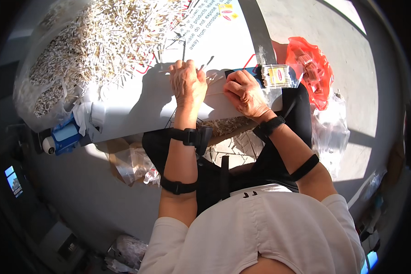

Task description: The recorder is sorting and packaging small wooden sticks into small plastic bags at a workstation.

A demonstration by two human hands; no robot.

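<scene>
Head view: I see left hand point(187, 84) pinching thin swab sticks point(204, 68) on the white board point(137, 107). Right hand point(244, 93), fingers curled shut, presses a clear swab packet point(275, 76) at the board's right edge.

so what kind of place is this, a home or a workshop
Probably an informal packing spot on a bare concrete floor, not a factory line. A big heap of cotton swabs covers a white board on the person's lap, a filled clear box of swabs sits by the right hand, and plastic bags lie around.
</scene>
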